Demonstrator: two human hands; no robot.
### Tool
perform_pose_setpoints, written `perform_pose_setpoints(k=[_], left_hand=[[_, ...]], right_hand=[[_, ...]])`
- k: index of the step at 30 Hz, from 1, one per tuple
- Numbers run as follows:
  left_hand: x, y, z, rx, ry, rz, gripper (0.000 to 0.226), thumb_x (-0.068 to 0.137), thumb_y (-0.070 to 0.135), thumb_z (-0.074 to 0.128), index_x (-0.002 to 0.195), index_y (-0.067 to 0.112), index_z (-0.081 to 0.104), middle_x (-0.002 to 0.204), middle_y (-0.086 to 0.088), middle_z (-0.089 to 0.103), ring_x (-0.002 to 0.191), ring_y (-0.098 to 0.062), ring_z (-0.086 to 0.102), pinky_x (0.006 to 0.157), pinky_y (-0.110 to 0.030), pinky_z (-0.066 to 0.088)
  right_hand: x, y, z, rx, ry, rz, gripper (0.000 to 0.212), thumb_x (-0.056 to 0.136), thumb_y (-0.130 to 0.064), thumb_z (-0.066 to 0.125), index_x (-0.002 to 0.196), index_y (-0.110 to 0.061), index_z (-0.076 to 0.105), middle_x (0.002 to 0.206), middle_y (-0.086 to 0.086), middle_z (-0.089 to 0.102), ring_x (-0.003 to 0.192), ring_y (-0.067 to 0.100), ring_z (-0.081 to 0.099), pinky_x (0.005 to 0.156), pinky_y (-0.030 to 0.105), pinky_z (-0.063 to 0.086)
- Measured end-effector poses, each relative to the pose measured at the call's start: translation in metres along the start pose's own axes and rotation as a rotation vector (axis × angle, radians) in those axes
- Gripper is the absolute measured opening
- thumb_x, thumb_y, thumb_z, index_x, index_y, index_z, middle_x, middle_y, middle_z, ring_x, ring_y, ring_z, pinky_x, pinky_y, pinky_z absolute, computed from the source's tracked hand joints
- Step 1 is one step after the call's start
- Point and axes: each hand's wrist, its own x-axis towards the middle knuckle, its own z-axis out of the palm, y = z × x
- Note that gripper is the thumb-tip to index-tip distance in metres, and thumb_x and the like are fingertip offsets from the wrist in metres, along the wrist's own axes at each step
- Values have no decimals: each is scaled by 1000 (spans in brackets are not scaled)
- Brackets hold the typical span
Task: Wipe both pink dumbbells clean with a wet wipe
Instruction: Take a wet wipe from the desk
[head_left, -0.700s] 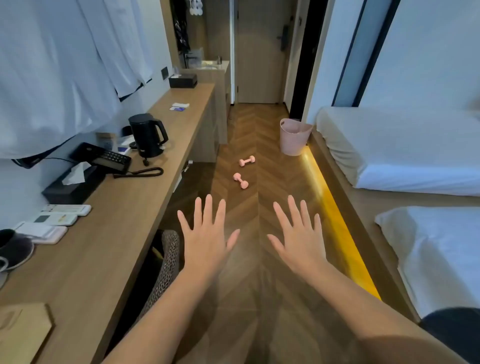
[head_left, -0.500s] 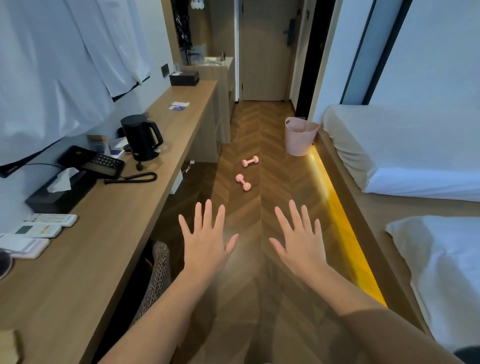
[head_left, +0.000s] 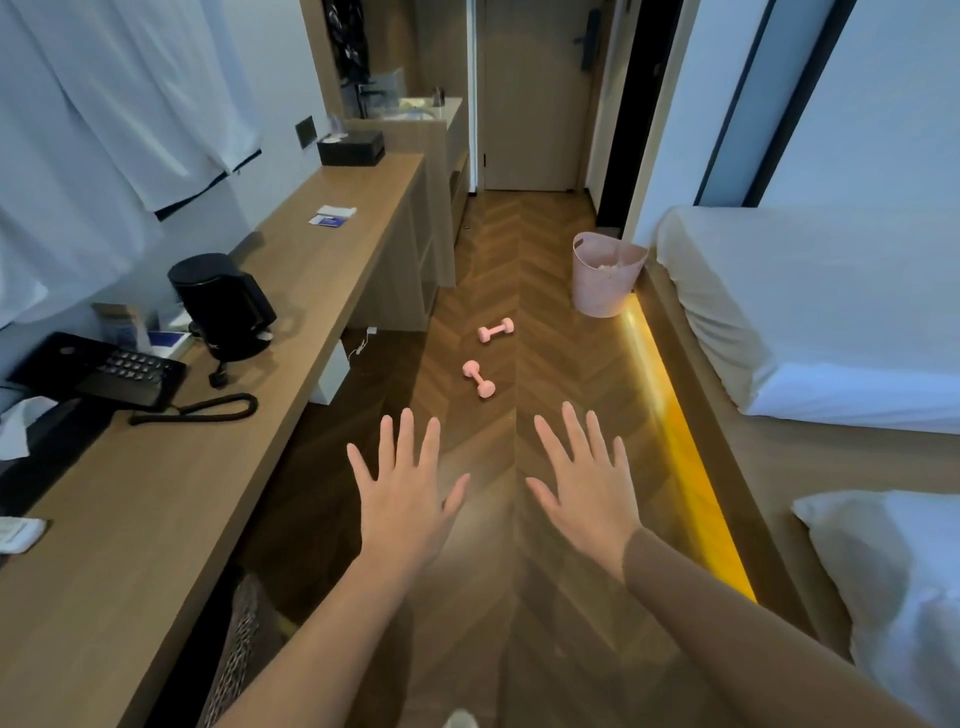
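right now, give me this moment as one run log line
left hand open, empty | right hand open, empty | pink dumbbells on floor ahead, apart, untouched | wet wipe not seen in hand

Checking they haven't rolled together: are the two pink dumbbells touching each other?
Apart. The head view shows bare floor between the nearer dumbbell and the farther dumbbell.

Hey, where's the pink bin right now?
In the head view, the pink bin stands on the wood floor right of centre, against the foot of the far bed, just beyond and right of the two pink dumbbells.
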Motion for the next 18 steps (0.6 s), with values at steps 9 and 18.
perform_pose_setpoints(k=[9,18], left_hand=[[161,1,54,-49,16,4,79,89,72,24,155,27,17,163,-7,12,150,-30,4,115,-60,3],[324,-8,75,-49,19,71,75,89,64,43,150,20,35,158,-13,28,147,-35,20,113,-63,15]], right_hand=[[149,29,42,-18,-44,28,71,95,-67,24,155,-38,-2,166,4,-3,151,36,4,117,55,15],[296,51,49,-9,-64,46,71,95,-64,31,154,-39,-1,165,3,-4,151,34,3,118,54,10]])
